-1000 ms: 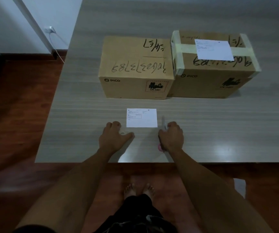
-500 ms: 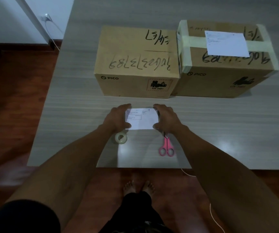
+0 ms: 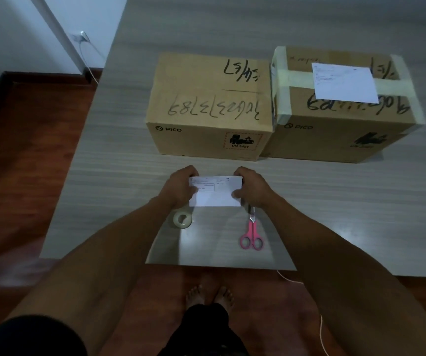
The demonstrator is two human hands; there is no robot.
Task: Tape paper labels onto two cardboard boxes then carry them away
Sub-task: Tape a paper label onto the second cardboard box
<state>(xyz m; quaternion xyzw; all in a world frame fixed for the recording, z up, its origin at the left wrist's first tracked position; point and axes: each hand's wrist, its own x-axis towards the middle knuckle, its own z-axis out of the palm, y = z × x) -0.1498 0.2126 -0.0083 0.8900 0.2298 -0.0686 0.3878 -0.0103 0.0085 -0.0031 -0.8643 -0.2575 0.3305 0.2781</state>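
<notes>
Two cardboard boxes stand side by side on the grey table (image 3: 348,201). The left box (image 3: 212,106) has a bare top with black handwriting. On top of the right box (image 3: 340,119) lies a white label (image 3: 344,82) across beige tape strips. I hold a second paper label (image 3: 217,192) just above the table in front of the left box. My left hand (image 3: 180,187) pinches its left edge and my right hand (image 3: 251,187) pinches its right edge. A clear tape roll (image 3: 182,219) and pink scissors (image 3: 251,236) lie on the table below my hands.
The table's near edge runs just past the scissors. Red-brown wooden floor lies to the left and below, with my bare feet (image 3: 209,295) at the edge. A thin cable (image 3: 319,327) trails on the floor to the right. A wall socket (image 3: 79,37) with a cord is at the far left.
My hands left the tape roll and scissors on the table, reached forward to the paper label, gripped both its edges and lifted it off the table.
</notes>
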